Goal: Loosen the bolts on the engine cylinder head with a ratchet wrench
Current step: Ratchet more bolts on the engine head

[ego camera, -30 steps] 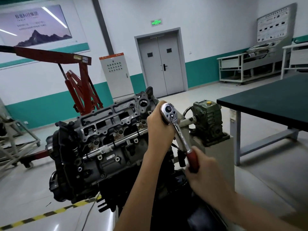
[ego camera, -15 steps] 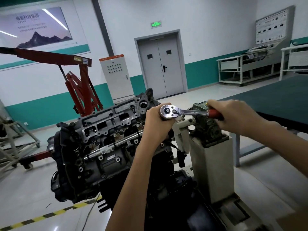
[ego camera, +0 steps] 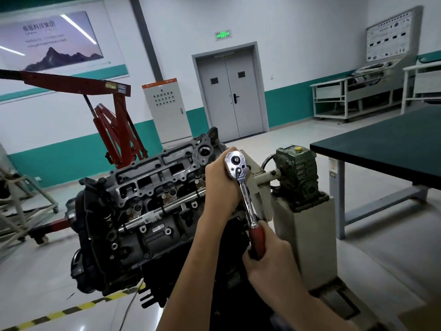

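Bolt unseen behind left hand [ego camera: 220, 185] cupping ratchet wrench [ego camera: 247, 203] head

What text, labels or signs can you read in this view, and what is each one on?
Nothing reads clearly enough to quote.
On the poster: heading and smaller lines, blurred.
On the green sign over the door: glowing characters, blurred.
On the cabinet: orange strip print, too small.
On the crane: sticker, too small.
On the wall board: labels, too small.
On the table leg: sticker, blurred.
On the wrench: no marking visible.
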